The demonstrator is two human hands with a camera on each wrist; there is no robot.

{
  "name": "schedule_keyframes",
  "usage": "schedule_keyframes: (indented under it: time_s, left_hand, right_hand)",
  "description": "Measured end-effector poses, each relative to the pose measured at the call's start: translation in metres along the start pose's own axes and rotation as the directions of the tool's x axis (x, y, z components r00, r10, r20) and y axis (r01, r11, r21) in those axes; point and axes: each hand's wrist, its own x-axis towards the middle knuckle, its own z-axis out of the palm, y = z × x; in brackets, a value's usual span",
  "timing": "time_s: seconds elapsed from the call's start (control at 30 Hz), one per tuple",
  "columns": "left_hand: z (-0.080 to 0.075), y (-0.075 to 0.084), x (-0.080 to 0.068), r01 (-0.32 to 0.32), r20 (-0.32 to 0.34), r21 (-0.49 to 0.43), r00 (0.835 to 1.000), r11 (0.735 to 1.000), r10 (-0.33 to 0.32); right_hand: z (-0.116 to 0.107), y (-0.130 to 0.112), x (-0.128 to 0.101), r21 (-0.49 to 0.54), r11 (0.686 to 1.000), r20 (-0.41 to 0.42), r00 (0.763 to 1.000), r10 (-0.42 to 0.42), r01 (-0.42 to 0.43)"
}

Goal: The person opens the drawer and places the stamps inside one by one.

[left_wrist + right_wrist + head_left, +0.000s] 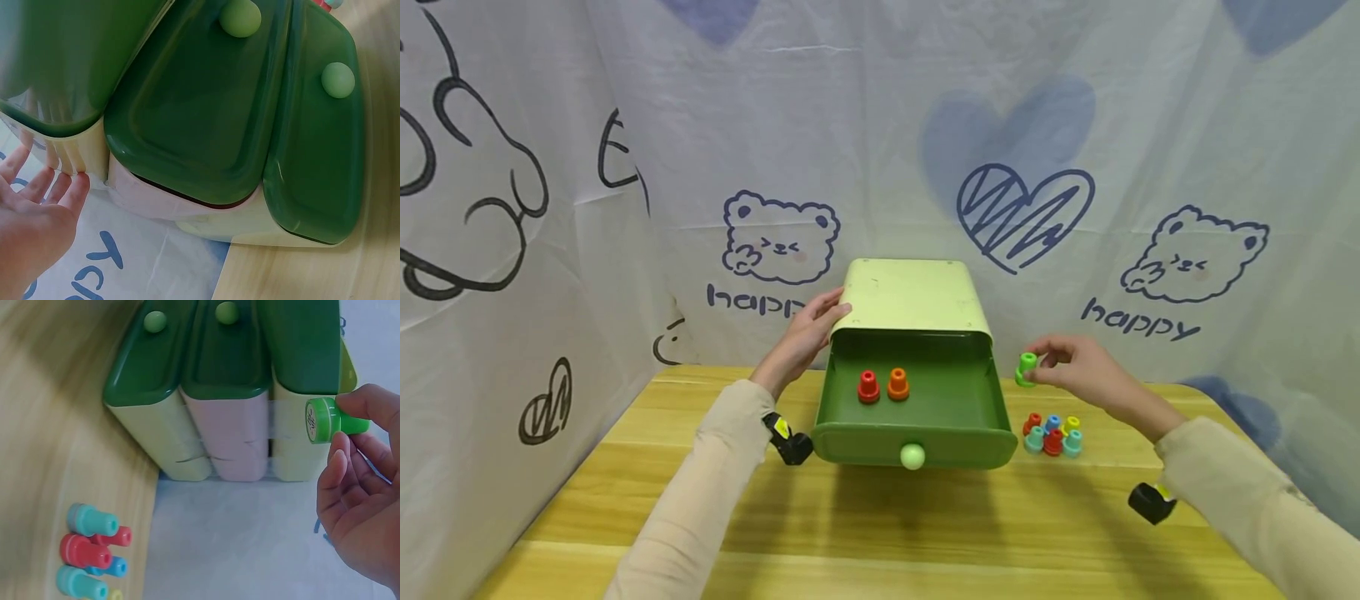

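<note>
Currently left hand [805,333] lies flat, fingers straight, against the cabinet's [910,296] left side, likely bracing it. Right hand [1086,371] pinches a green stamp [1026,368] in the air, off the open drawer's [913,417] right rim. Red stamp [868,387] and orange stamp [898,384] stand inside; drawer front half bare. Stamp cluster [1052,433] near table's [880,533] right edge.
</note>
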Motion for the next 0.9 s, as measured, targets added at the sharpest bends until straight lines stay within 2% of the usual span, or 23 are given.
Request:
schedule_keyframes:
  time_s: [0.33, 0.63, 0.9]
  left_hand:
    - [0.000, 0.002, -0.001, 0.005, 0.000, 0.018, 1.000, 1.000, -0.005]
    - [-0.001, 0.002, -0.002, -0.004, 0.000, 0.007, 1.000, 1.000, 0.004]
    - [0.001, 0.002, -0.002, 0.003, -0.004, -0.001, 1.000, 1.000, -0.003]
  right_hand:
    - [-0.006, -0.015, 0.004, -0.030, 0.999, -0.001, 1.000, -0.015, 0.015]
    - [-0.012, -0.036, 0.017, -0.083, 0.993, 0.046, 0.996, -0.076, 0.079]
    - [-0.015, -0.052, 0.026, -0.055, 0.987, 0.098, 0.985, -0.143, 0.148]
